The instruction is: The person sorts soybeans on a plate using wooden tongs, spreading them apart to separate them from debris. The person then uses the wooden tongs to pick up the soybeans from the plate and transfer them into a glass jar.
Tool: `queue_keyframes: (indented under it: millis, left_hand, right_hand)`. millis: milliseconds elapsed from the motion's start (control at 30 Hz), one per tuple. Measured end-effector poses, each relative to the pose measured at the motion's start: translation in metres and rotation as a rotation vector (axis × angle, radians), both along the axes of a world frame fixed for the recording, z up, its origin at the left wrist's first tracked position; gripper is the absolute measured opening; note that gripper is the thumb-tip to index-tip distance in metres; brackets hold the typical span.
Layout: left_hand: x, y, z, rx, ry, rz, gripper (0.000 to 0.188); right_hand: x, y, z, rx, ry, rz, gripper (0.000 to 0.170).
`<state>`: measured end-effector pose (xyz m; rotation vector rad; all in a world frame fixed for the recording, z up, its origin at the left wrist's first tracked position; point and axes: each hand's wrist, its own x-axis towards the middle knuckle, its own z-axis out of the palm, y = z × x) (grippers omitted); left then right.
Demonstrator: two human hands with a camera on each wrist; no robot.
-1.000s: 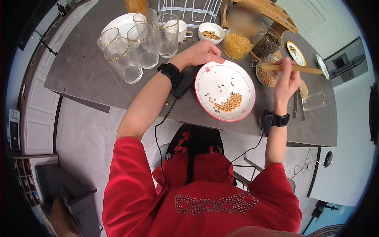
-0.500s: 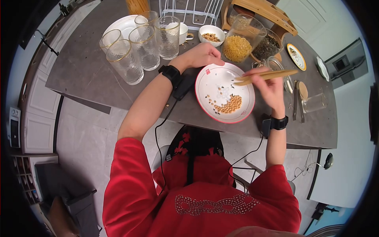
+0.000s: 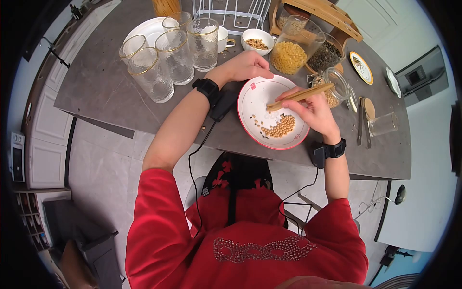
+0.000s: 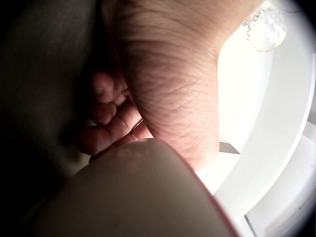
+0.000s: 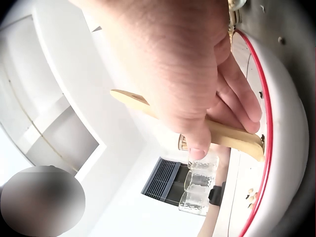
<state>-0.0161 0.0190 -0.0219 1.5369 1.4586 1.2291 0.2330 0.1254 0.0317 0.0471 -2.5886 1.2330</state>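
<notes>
A white dish with a red rim (image 3: 250,123) stands near the table's front edge, tilted towards me. My left hand (image 3: 249,66) grips its far rim, fingers curled at the outside of the dish in the left wrist view. Tan soybeans (image 3: 280,127) lie heaped in the dish's near part, with a few loose ones and small dark bits around them. My right hand (image 3: 315,111) pinches wooden tongs (image 3: 308,93) between thumb and fingers. The tongs' tips are low over the middle of the dish, close together. In the right wrist view the tongs (image 5: 232,136) reach inside the rim.
Beyond the dish are an open glass jar (image 3: 338,86) of soybeans, a container of yellow pasta (image 3: 288,57) and a white cup (image 3: 258,36). Several tall glasses (image 3: 175,55) stand left. Metal tongs (image 3: 364,126) and an overturned glass (image 3: 383,124) lie right.
My right hand has come from the soybean jar leftward over the dish, and the wooden tongs' tips are now lower at its middle. My left hand has stayed on the rim.
</notes>
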Motion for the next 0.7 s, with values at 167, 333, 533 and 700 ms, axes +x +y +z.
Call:
queue_keyframes:
  millis: [167, 333, 533, 700]
  left_hand:
    - [-0.004, 0.006, -0.006, 0.021, 0.007, -0.019, 0.027]
    - [0.000, 0.001, -0.001, -0.005, 0.012, -0.006, 0.027]
    - [0.000, 0.001, -0.004, 0.005, -0.006, -0.012, 0.027]
    - [-0.002, 0.004, -0.004, -0.016, 0.010, 0.016, 0.026]
  right_hand:
    - [0.007, 0.013, 0.011, -0.094, 0.475, -0.502, 0.019]
    - [0.030, 0.062, 0.021, 0.234, 0.679, -0.959, 0.027]
    - [0.031, 0.052, 0.023, -0.143, 0.595, -0.538, 0.020]
    - [0.017, 0.018, 0.014, 0.075, 0.164, -0.100, 0.012]
